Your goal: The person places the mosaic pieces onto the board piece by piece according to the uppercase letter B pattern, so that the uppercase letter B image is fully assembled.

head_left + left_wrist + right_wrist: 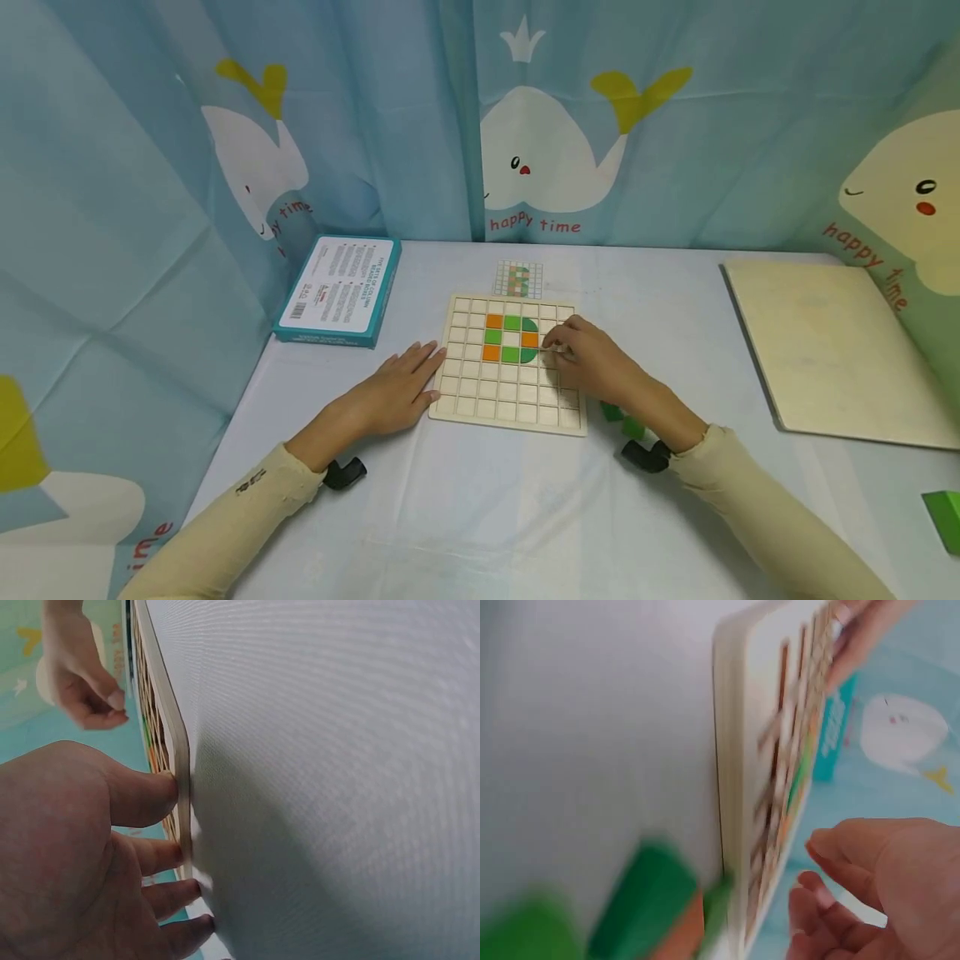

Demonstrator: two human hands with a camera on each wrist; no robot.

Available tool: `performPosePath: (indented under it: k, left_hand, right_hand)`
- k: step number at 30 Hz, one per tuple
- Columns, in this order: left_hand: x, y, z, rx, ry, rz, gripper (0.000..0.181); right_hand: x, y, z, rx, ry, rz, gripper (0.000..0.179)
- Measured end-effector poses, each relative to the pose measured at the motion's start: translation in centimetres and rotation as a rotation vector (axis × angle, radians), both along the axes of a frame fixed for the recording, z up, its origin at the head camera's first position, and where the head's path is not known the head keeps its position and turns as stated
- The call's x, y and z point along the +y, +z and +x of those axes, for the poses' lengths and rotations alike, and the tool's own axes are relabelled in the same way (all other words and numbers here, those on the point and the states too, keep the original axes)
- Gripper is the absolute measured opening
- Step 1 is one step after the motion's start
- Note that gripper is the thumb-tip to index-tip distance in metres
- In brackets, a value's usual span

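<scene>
A square wooden grid board lies on the table between my hands. Orange squares, light green squares and two dark green rounded pieces form a ring around one bare cell. My left hand rests against the board's left edge, its thumb and fingertips touching the rim. Over the board's right side, my right hand hovers beside the orange piece with fingers loosely bent. The right wrist view shows a gap between thumb and fingers, with nothing visible between them.
Green blocks lie under my right wrist. A printed pattern card sits behind the board. At the back left is a teal box; at the right, a large wooden panel and another green block. A whale-print curtain hangs behind.
</scene>
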State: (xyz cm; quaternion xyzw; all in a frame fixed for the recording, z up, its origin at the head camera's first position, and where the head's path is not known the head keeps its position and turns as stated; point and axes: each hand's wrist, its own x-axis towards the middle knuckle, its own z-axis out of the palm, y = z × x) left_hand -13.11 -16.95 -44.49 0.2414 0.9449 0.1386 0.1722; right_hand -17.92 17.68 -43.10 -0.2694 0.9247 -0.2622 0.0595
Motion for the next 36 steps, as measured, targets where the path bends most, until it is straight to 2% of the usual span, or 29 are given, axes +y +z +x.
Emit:
performPosePath:
  k: [8,13,20,28,32,36]
  left_hand:
    - [-0.1,-0.2,-0.1,0.01,0.0,0.003,0.069]
    - [-0.1,-0.1,-0.1,0.007,0.0,0.001,0.069]
    - [-0.1,-0.1,-0.1,-0.001,-0.001,-0.003,0.068]
    - [-0.2,-0.4,-0.3,0.007,-0.012,0.002,0.068]
    - [-0.2,-0.3,-0.2,0.008,-0.012,0.004,0.068]
    - [-0.2,-0.3,-0.2,0.012,-0.014,0.002,0.068]
  right_hand:
    - [5.6,2.2,0.4,-0.143,-0.113,0.097,0.027]
    - [7.9,2.7,1.1,-0.244,-0.132,0.154,0.03]
    - [8.5,2.0,2.2,-0.199,-0.119,0.195,0.029]
    - [8.6,2.4,3.7,-0.221,-0.149,0.28,0.035]
    - [8.2,1.9,4.6,-0.214,-0.181,0.297,0.03]
    - [7.9,1.2,5.1,-0.171,-0.217,0.283,0.028]
